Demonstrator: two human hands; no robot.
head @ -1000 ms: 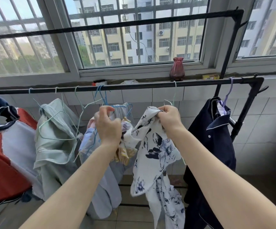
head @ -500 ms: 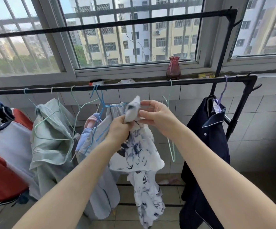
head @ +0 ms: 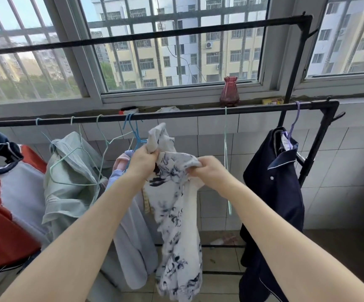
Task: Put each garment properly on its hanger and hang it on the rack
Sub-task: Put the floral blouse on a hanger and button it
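Note:
A white garment with dark blue flowers (head: 176, 214) hangs down from both my hands in front of the black rack rail (head: 187, 114). My left hand (head: 142, 159) grips a bunched upper part of it, with a fold sticking up above the fist. My right hand (head: 207, 168) pinches its top edge just to the right. A pale green wire hanger (head: 226, 153) hangs bare on the rail behind my right hand. A blue hanger (head: 134, 131) hangs behind my left hand.
On the rail from the left hang an orange and grey garment (head: 6, 203), a pale green shirt (head: 69, 182), a light blue garment (head: 130, 236) and, at the right, a navy shirt (head: 272, 192) on a purple hanger. A red vase (head: 229, 92) stands on the windowsill.
My hands, together at the top of the floral garment half a second ago, have parted a little. The right hand has slid right along its edge, and the cloth has turned.

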